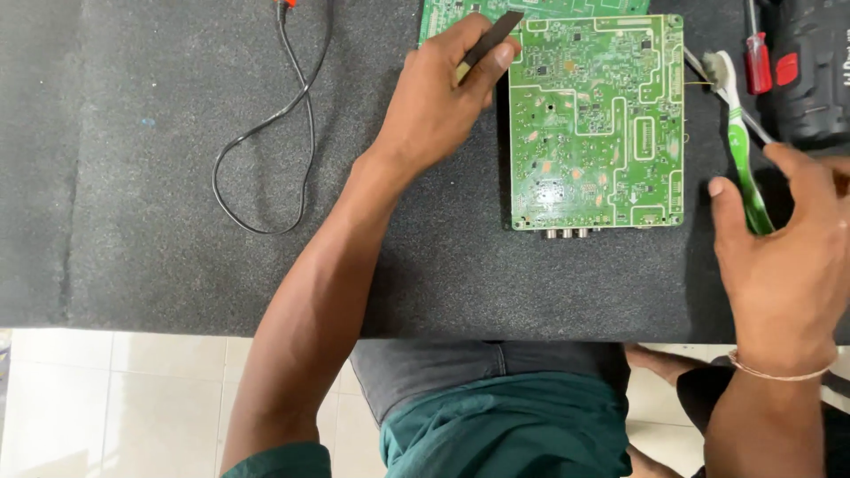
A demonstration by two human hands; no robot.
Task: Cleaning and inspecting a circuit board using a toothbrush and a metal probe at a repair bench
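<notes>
Your left hand point(438, 97) grips one dark flat tool point(490, 40); your right hand point(784, 257) grips one green toothbrush point(739, 146) beside two green circuit boards point(595, 119).

second circuit board point(460, 11) cut off by top edge.
</notes>
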